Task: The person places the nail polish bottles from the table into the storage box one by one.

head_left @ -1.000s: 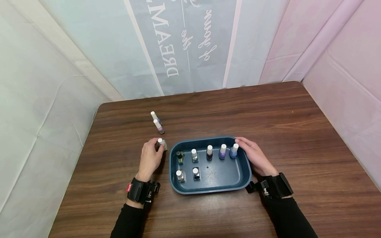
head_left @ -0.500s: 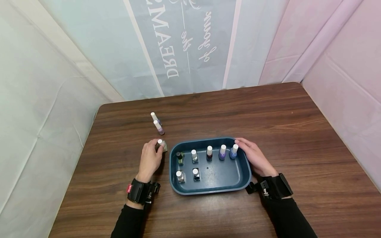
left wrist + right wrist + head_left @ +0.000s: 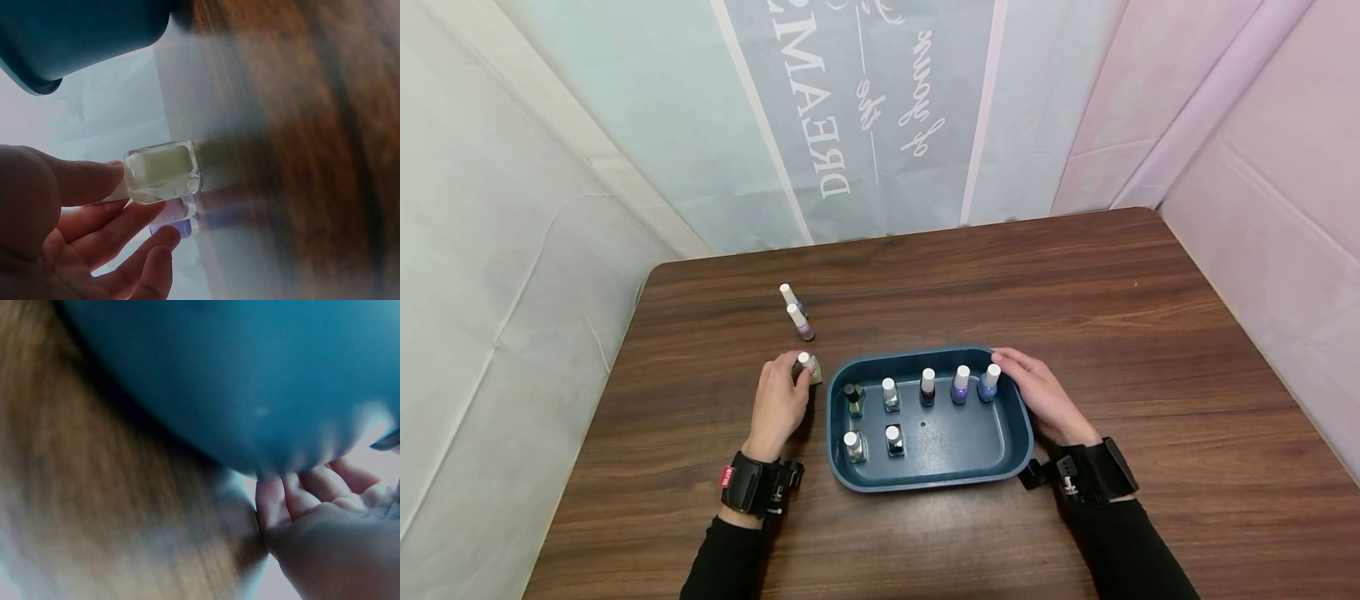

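Observation:
In the head view my left hand [image 3: 781, 400] is left of the blue tray, pinching a nail polish bottle [image 3: 812, 367] by its white cap. Pale, clear-glassed and square, that bottle [image 3: 162, 172] shows close up in the left wrist view, the thumb on one side of the cap and fingers on the other. My right hand [image 3: 1045, 396] holds the right end of the tray [image 3: 925, 483] at its far corner. Fingers [image 3: 303, 500] lie along the tray's outer wall in the right wrist view. Inside the tray stand several nail polish bottles, including a green one [image 3: 854, 400] with a black cap.
Two white-capped purple nail polish bottles, one nearer [image 3: 801, 323] and one farther [image 3: 792, 298], stand on the wooden table [image 3: 1075, 283] beyond my left hand. Within the tray, a blue bottle [image 3: 988, 383] is close to the right wall. Printed cloth [image 3: 880, 125] hangs behind the table.

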The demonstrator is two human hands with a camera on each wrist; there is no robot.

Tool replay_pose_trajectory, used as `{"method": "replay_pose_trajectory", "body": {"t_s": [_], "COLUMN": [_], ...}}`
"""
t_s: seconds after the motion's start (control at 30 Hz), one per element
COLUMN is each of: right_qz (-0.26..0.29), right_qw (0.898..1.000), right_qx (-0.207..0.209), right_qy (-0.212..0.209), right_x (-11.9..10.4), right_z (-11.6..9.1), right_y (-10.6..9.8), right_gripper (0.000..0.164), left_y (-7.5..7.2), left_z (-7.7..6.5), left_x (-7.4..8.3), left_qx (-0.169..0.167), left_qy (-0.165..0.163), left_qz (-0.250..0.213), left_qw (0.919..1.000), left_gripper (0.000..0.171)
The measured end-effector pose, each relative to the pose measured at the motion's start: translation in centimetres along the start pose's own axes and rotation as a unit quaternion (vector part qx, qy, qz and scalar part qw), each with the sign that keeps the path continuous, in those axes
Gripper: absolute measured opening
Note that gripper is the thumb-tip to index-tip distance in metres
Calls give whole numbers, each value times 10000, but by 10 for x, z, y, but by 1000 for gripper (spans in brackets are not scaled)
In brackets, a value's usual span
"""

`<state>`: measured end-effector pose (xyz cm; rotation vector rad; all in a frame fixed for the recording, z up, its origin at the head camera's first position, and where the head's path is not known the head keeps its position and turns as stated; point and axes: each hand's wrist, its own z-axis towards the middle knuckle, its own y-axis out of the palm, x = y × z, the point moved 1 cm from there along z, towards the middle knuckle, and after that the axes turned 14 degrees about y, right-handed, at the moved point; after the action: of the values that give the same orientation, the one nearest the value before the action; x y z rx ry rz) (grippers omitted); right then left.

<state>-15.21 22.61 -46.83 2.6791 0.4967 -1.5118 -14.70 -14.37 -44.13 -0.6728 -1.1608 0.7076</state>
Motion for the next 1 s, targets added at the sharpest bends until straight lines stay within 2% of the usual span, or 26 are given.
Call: {"method": "replay_pose_trajectory", "body": {"t_s": [0.2,0.47,1.0], "right_qz": [-14,-66,-53], "right_qw": [10000,10000,10000], "right_qx": [10,-10,-19], "right_qy": [-6,33,34], "right_x": [0,0,0], "right_z": [0,0,-1], "right_y": [0,0,0], "right_gripper": [64,65,64], "left_y": [0,0,0], "left_z": [0,-1,-2], "left_x": [1,2,4], "left_qx": [-33,25,42], "left_qy": [-40,111,169], "left_qz": [44,155,243], "left_qw": [10000,9998,9996], "left_gripper": [24,22,21]}}
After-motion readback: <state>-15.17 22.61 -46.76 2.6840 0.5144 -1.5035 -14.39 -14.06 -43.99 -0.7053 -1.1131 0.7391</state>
